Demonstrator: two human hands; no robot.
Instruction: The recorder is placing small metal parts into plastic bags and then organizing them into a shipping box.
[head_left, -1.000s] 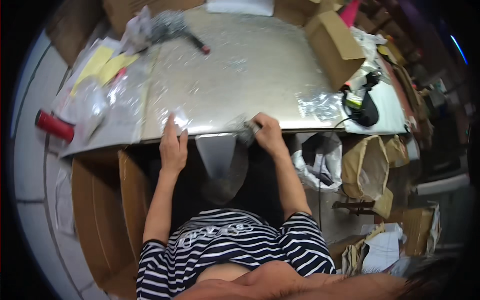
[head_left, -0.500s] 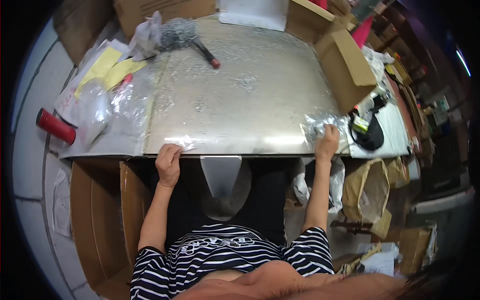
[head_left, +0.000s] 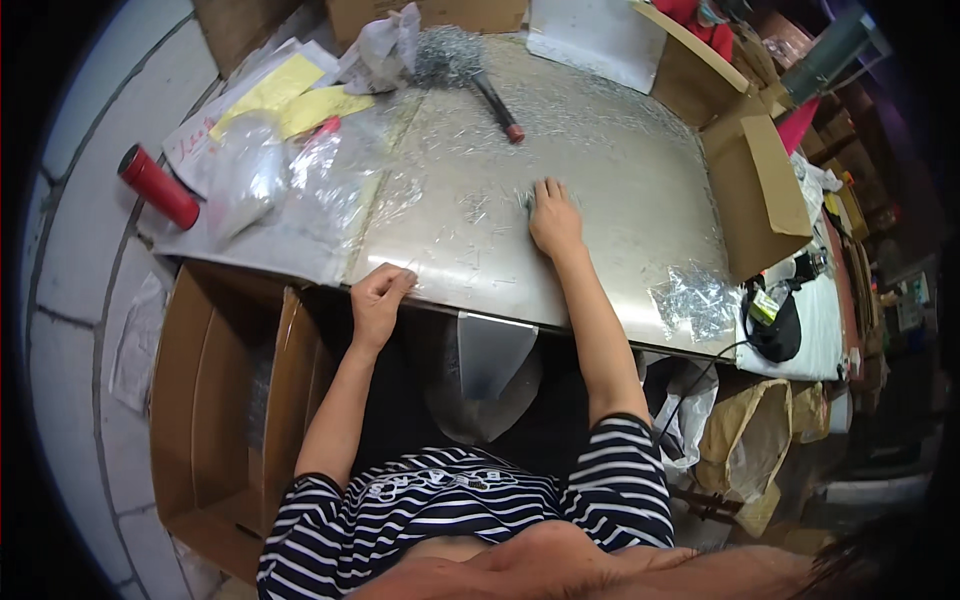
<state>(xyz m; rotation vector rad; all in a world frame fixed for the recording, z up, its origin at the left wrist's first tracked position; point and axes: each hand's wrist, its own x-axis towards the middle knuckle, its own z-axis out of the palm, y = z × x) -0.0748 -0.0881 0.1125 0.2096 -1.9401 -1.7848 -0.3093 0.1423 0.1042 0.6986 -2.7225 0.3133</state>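
Note:
My right hand (head_left: 555,222) lies palm down on the metal tabletop (head_left: 610,180), its fingers stretched forward. Beside its fingertips are thin, shiny, pin-like metal pieces (head_left: 475,208); what lies under the palm is hidden. Close to the table's front edge, my left hand (head_left: 378,303) is closed with thumb and fingers together. Whatever it may pinch is too small to make out. Toward the right front corner sits a pile of small clear plastic bags (head_left: 692,303), apart from both hands.
A tangled heap of metal pieces (head_left: 448,57) lies at the back by a dark handle (head_left: 497,108) with a red end. Cardboard flaps (head_left: 755,190) border the right side. At left are a red cylinder (head_left: 160,188) and plastic bags (head_left: 250,170); an open carton (head_left: 215,390) stands below.
My right hand has left the plastic bag pile and moved left and forward to mid-table. My left hand stays by the front edge; the clear film beside it no longer shows. The view has turned.

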